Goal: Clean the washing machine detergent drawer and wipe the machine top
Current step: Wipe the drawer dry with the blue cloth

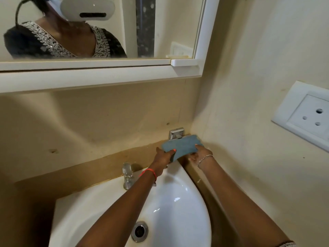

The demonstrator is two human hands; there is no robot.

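Bathroom corner, cream walls, white basin [178, 202] below. Folded blue cloth [183, 146] up in that corner, just above the basin's far rim, touching or nearly touching a chrome wall fitting [176, 133]; hard to say which. Gripped at its near-left end by the left hand [164, 155], thumb on top. Held at its right end by the right hand [198, 155], thumb over the edge, palm turned up underneath.

Judged as a preparing step: cloth being taken up or readied, no wiping of the machine begun. Next move likely calling for a firm two-handed hold while bringing the cloth to the tap [127, 175] for wetting, or away to the machine.

Washing machine, its top and detergent drawer nowhere in view. Fingers under the cloth hidden; wet or dry impossible to tell. Further out, wall socket [309, 114] at right, mirror [165, 24] above, a person's reflection cut off at the top edge.
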